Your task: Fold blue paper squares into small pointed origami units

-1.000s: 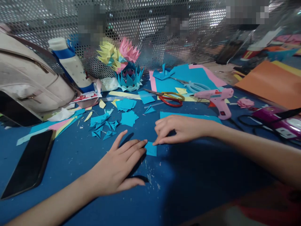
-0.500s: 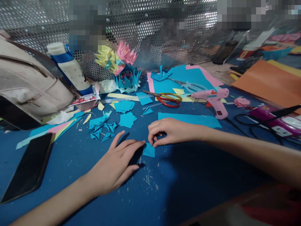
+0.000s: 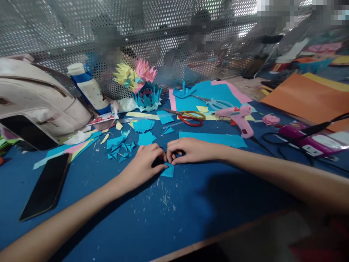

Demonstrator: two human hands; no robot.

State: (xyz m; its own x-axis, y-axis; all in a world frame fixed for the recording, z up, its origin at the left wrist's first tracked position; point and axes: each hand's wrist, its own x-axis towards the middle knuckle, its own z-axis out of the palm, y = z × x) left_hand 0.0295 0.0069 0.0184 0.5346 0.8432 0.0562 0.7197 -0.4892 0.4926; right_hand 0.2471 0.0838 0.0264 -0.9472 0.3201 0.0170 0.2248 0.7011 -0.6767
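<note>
Pressing a small blue paper onto the blue counter, left hand and right hand meet at its far edge — fingers bent, whether clamped I cannot tell — before a perforated metal screen.

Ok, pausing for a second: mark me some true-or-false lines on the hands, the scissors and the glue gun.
1. The left hand and right hand are both at the small blue square. True.
2. The red scissors are in the right hand. False: they lie on the table, beyond the hands.
3. The pale blue scissors lie on a blue sheet. True.
4. The glue gun's nozzle points at the orange paper. False: it points toward the red scissors.
</note>
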